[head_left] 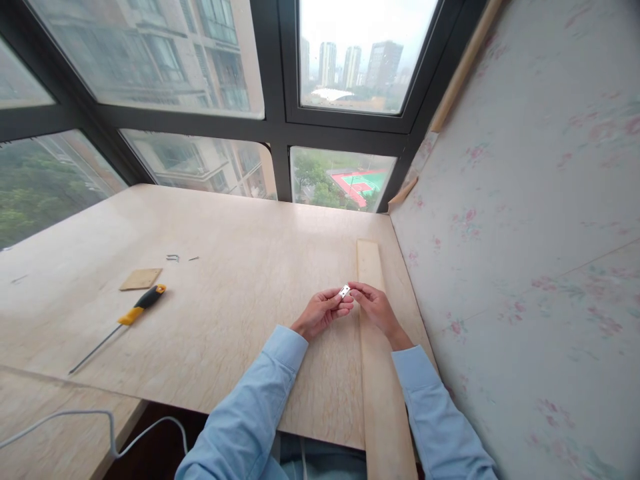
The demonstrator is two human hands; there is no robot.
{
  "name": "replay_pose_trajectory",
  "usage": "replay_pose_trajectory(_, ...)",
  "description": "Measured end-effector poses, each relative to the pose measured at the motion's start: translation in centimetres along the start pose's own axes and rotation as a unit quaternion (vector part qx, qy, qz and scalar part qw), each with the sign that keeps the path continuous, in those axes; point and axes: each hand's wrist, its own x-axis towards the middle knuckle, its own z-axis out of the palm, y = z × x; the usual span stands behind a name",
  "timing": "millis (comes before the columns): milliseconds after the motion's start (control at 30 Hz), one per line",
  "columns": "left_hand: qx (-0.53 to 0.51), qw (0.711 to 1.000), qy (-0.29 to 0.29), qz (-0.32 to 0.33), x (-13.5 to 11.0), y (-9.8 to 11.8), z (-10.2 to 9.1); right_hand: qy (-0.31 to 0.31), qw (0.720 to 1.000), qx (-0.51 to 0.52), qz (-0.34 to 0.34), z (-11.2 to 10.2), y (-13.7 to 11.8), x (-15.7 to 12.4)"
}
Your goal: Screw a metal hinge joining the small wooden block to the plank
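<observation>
A small silver metal hinge (345, 291) is pinched between the fingertips of both hands, just above the board. My left hand (321, 312) grips it from the left, fingers curled. My right hand (374, 305) grips it from the right and hovers over a long pale wooden strip (379, 393) that lies lengthwise on the plywood table (225, 320). Both forearms wear light blue sleeves.
A yellow-and-black screwdriver (117, 324) lies at the left, beside a small square wood piece (141, 279). A few small screws (173, 257) lie farther back. A white cable (110, 427) hangs at the near left edge. A floral-papered wall (525, 233) stands at the right, windows behind.
</observation>
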Motion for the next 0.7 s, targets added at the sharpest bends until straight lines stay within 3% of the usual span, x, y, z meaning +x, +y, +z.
replay_pose_trajectory(233, 0.030, 0.998, -0.034, -0.040, 0.2, -0.5, -0.3, -0.035, 0.999, 0.030, -0.005, 0.0, 0.2, -0.2)
replay_pose_trajectory(400, 0.019, 0.999, -0.021, -0.034, 0.0, -0.5, -0.2, -0.088, 0.995, 0.043, 0.010, 0.0, -0.1, -0.6)
replay_pose_trajectory(700, 0.015, 0.997, -0.039, -0.060, -0.3, -0.6, -0.1, -0.044, 0.998, 0.039, 0.013, 0.4, -0.1, -1.2)
